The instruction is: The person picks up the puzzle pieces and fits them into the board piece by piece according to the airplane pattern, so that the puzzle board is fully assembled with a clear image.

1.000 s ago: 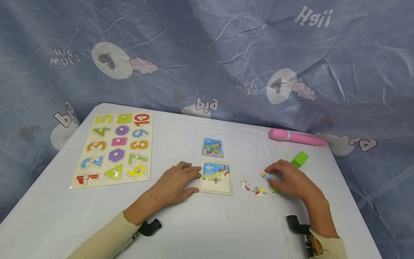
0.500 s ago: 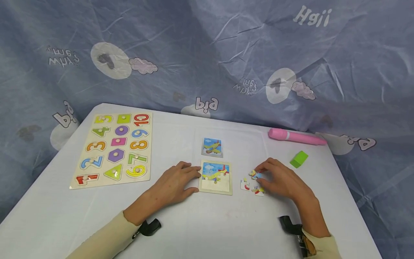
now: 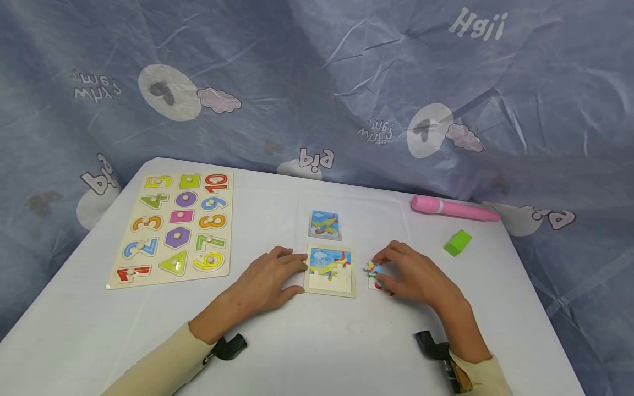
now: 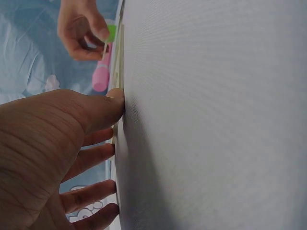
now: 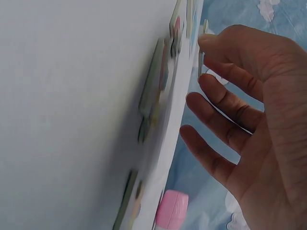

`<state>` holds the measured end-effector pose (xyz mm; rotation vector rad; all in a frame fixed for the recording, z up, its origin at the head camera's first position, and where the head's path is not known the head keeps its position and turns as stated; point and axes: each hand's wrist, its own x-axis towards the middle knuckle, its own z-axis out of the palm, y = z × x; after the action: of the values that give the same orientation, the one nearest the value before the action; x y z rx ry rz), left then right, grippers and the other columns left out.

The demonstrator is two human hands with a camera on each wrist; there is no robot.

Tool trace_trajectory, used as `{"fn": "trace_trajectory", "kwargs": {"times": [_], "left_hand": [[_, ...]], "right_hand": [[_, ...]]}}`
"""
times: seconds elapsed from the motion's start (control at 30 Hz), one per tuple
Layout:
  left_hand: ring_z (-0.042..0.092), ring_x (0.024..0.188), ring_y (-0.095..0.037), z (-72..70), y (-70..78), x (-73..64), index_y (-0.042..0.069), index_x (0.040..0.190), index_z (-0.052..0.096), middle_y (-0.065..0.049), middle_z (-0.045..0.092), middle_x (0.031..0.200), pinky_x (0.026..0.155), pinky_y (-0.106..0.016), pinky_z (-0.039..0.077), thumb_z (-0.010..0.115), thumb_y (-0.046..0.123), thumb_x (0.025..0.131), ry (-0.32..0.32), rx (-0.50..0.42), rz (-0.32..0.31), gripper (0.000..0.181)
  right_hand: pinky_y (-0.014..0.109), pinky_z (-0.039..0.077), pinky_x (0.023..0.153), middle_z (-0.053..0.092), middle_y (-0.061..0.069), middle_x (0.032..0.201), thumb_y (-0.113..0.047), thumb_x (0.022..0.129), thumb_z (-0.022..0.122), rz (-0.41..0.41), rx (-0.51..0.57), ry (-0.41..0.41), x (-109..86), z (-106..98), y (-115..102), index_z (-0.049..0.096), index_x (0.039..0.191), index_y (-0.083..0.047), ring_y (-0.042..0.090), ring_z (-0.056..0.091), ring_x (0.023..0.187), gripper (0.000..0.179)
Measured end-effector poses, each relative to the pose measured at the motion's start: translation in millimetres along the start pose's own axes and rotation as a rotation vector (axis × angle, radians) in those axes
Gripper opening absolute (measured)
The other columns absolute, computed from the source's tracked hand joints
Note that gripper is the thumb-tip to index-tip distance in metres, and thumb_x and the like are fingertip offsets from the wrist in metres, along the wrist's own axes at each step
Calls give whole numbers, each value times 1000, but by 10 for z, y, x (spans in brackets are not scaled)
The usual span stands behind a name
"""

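Observation:
My left hand (image 3: 269,278) rests on the table, fingertips and thumb at the left edge of a square puzzle frame (image 3: 331,293). The upper part of that frame is filled with an airplane picture; its lower part shows bare pale base. To the right of it, my right hand (image 3: 415,275) pinches a blue and yellow jigsaw puzzle piece (image 3: 376,269) between thumb and fingers. The right wrist view shows this piece (image 5: 201,57) edge-on, raised above the table. Loose puzzle pieces (image 3: 373,284) lie beneath the right hand, which hides some of them.
An airplane picture card (image 3: 325,225) lies just behind the frame. A number and shape board (image 3: 229,220) is at the left. Toward the back right lie a pink marker-like tube (image 3: 455,209) and a green block (image 3: 458,243). A printed blue cloth (image 3: 277,71) hangs behind the table.
My right hand has moved left toward the puzzle frame, carrying the puzzle piece over the loose ones and uncovering the green block. My left hand has stayed in place.

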<state>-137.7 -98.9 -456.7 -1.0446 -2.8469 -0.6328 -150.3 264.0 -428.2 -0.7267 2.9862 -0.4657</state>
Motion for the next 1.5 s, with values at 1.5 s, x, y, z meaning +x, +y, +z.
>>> {"fn": "trace_trajectory", "kwargs": {"times": [1.5], "left_hand": [[59,138,-33,-9,11,13,14,134,74,-4,66,151,105,-53,56,86,35,94,-8,9,2,46]], "right_hand": [[37,58,89,67,-4,117,-23,95,84,-128,-43,-55,326,195,-459,77,125,-16,13,65,101,32]]}}
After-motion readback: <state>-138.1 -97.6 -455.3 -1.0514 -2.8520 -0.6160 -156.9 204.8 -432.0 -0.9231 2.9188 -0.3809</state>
